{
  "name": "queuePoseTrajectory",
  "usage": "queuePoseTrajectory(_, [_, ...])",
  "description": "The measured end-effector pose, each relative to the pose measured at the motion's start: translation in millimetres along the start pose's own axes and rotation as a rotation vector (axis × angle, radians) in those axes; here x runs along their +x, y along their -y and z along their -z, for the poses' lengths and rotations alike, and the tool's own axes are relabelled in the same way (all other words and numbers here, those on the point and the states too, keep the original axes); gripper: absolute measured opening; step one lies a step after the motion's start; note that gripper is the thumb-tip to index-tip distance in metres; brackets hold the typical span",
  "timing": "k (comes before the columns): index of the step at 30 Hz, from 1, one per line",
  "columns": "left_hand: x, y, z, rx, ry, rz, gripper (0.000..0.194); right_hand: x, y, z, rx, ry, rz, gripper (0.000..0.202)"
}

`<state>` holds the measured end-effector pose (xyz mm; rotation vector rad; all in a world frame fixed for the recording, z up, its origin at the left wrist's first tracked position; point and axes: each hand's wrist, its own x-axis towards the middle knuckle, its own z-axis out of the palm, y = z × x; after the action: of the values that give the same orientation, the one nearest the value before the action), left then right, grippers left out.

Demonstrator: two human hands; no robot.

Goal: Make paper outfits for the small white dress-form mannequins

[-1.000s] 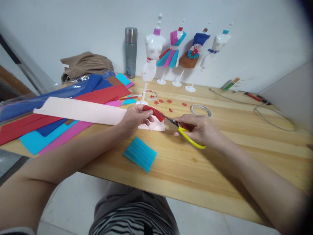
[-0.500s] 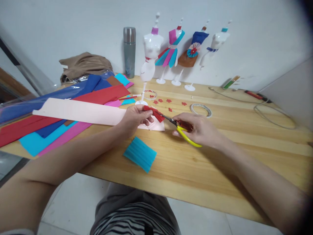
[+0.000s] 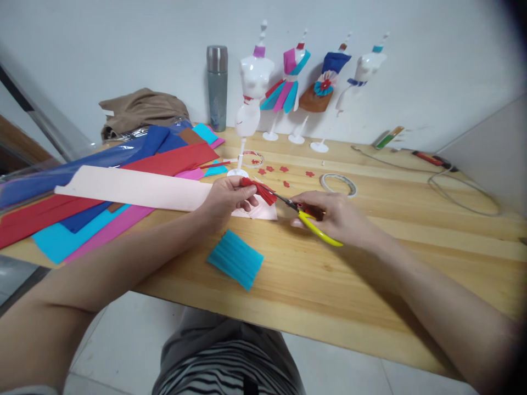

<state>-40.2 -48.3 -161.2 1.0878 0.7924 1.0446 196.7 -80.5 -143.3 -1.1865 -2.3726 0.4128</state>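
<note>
Between the thumb and fingers of my left hand (image 3: 230, 198) is a piece of red crepe paper (image 3: 267, 193), its free end slit into strips that point right. My right hand (image 3: 329, 214) is closed around the yellow handles of a pair of scissors (image 3: 319, 230). The scissor blades reach left into the red fringe. Under my left hand lies a long pale pink paper strip (image 3: 135, 186). A pleated blue paper rectangle (image 3: 236, 259) rests on the wooden table (image 3: 313, 296), nearer my body than both hands.
Several small red paper flowers (image 3: 284, 169) and a tape roll (image 3: 338, 185) lie beyond my hands. White mannequins (image 3: 256, 79), some in paper dresses, line the wall beside a thermos (image 3: 217, 88). Coloured paper sheets (image 3: 164, 162) are heaped left; a cable (image 3: 391, 162) curls at right.
The scissor handles have shifted slightly, the yellow loop a touch further right. My left hand keeps its hold on the red paper.
</note>
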Motion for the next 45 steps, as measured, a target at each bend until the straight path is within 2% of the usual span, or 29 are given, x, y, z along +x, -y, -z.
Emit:
queuePoseTrajectory(6, [-1,-1,-0.2,0.000,0.007,-0.004,0.005,0,2,-1,-0.002,0.031,-0.017,0.031])
queuePoseTrajectory(19, [-3,4,-1.6,0.020,0.025,0.037,0.009,0,3,-6,-0.016,0.003,0.022,0.028])
queuePoseTrajectory(24, [-4,9,-0.1,0.031,0.046,0.018,0.014,-1,5,-6,-0.003,-0.006,0.048,0.036])
queuePoseTrajectory(32, [-3,9,0.6,0.060,0.044,0.049,0.013,1,7,-7,0.043,0.032,0.036,0.042])
queuePoseTrajectory(36, [-3,10,0.6,0.066,0.030,0.046,0.014,0,8,-8,0.076,0.054,0.010,0.043])
queuePoseTrajectory(45, [-2,9,0.1,0.080,0.012,0.052,0.015,-1,2,-13,0.140,0.018,-0.004,0.043])
